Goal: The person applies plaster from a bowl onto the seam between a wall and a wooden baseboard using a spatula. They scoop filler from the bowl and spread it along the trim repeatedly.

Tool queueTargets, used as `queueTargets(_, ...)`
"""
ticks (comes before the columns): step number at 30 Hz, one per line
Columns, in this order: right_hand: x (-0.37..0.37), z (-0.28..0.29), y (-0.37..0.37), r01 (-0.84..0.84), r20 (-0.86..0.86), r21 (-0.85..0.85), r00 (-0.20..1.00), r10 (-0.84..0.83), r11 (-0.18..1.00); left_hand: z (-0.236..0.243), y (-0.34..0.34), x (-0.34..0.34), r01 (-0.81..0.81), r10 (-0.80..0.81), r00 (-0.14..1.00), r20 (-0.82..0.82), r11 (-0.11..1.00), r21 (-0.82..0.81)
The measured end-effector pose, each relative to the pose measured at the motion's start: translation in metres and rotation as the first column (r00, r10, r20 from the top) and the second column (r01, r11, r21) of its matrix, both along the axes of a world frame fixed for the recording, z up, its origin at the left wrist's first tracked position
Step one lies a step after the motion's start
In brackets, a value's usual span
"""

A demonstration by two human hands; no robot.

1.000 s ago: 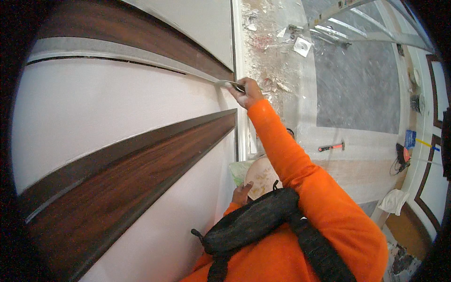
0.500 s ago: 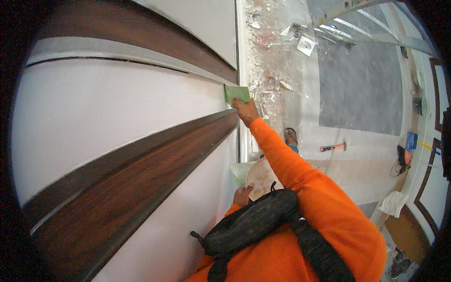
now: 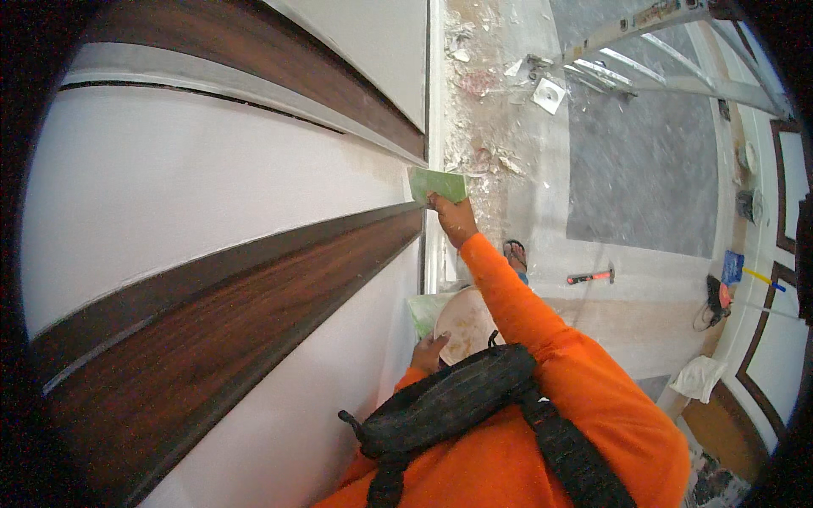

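Perhaps green spreader (image 3: 440,184), pinched in right hand (image 3: 455,218), nicks dark trim (image 3: 229,271) just left of grip if tilted; left hand (image 3: 430,351) clasps pale bowl (image 3: 466,315) (slack thumb, bowl tips).

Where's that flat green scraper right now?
In the head view, the green scraper is in the right hand, just above picture centre, at the white wall, between two dark wood strips.

Littered floor (image 3: 539,210), ladder (image 3: 635,28), white far wall (image 3: 772,343)
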State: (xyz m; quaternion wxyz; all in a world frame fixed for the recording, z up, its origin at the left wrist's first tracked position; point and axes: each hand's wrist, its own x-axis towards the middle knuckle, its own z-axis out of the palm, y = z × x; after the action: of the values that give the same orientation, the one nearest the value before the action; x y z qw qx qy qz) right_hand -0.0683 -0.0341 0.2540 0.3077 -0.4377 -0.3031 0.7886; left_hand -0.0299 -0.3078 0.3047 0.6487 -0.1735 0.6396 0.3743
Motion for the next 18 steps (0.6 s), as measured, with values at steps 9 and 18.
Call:
queueTargets(9,-0.036,-0.020,0.004,0.021,-0.003,-0.116,1.000,-0.022,0.993,0.022,0.014,0.001,0.137,-0.132,0.980,-0.152,0.990,0.025)
queueTargets(18,0.013,0.054,0.032,-0.028,-0.253,-0.042,0.967,0.016,0.999,0.001,-0.002,-0.001,0.169,-0.152,0.973,-0.174,0.982,0.087)
